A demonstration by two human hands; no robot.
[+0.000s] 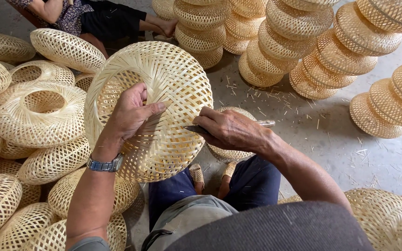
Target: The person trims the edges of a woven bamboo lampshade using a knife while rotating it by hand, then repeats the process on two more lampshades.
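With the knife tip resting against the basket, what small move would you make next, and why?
Probably draw the knife in the right hand along the weave, trimming any stray strip there; its tip touches the basket, which the left hand steadies at the rim.

We note a round woven bamboo basket (164, 93), pale straw colour, open lattice weave, tilted on edge above our lap with its domed outside toward us. A slim metal blade (201, 128) lies flat against its lower right side, tip touching the weave.
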